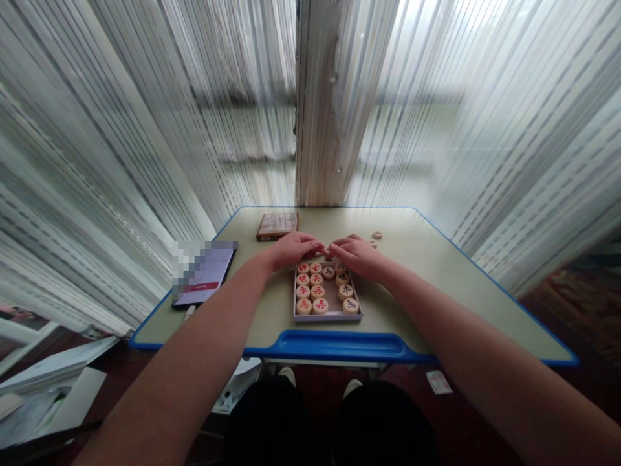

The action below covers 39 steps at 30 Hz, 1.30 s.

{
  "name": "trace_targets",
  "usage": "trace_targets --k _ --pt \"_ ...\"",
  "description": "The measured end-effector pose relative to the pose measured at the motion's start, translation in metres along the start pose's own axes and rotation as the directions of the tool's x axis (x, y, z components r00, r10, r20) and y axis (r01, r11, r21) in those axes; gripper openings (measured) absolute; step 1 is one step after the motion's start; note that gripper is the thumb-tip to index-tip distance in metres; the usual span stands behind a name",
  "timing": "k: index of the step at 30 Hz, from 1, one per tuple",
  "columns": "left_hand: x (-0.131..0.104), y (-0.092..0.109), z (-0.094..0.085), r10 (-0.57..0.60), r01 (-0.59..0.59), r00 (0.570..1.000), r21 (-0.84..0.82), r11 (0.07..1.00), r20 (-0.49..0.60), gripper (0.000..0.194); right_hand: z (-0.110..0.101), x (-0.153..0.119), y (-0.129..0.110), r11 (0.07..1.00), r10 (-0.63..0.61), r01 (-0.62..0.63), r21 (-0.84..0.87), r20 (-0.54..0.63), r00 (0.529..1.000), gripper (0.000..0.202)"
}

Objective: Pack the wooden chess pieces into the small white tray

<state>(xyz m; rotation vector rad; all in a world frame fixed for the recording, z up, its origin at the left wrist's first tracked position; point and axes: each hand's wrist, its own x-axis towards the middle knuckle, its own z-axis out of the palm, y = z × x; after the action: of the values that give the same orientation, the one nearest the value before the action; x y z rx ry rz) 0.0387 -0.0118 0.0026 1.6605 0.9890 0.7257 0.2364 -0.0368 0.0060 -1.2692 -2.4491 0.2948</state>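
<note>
A shallow open box [330, 317] lies near the table's front edge with round wooden xiangqi pieces in it. Red-marked pieces [317, 292] fill two columns on its left; dark-marked pieces [346, 291] line its right side, and one more dark piece [328, 273] sits between them near the top. Just beyond the box's far edge my left hand [297, 249] and my right hand [356, 254] meet at the fingertips, fingers closed. A pale sliver between them looks like a xiangqi piece [328, 249], mostly hidden by the fingers.
Two loose pieces [377, 235] lie beyond my right hand. A flat brown box [277, 225] rests at the back left. At the left edge is a tablet [206, 275]. The table [460, 298] has a blue rim and front groove [342, 343]; curtains [242, 116] hang behind it.
</note>
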Motion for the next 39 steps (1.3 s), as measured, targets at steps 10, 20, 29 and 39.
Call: trace_targets --k 10,20,29,39 --pt "0.001 -0.002 0.000 0.013 -0.014 1.000 0.028 1.000 0.014 0.038 -0.003 0.000 0.001 0.996 0.084 -0.084 -0.022 0.009 0.996 0.061" --pt "0.000 0.000 0.001 0.034 -0.030 0.998 0.079 0.996 -0.050 0.028 -0.005 0.001 0.010 0.990 0.099 -0.102 -0.093 -0.036 0.994 0.047" --pt "0.001 -0.002 -0.001 0.034 -0.029 0.999 0.137 0.990 -0.036 0.026 -0.009 -0.001 0.009 0.992 0.098 -0.098 -0.073 -0.003 0.995 0.051" --pt "-0.001 0.001 -0.002 0.008 0.007 0.996 0.175 0.985 -0.084 0.025 0.001 0.002 0.022 0.957 0.217 -0.238 -0.168 -0.133 0.967 0.028"
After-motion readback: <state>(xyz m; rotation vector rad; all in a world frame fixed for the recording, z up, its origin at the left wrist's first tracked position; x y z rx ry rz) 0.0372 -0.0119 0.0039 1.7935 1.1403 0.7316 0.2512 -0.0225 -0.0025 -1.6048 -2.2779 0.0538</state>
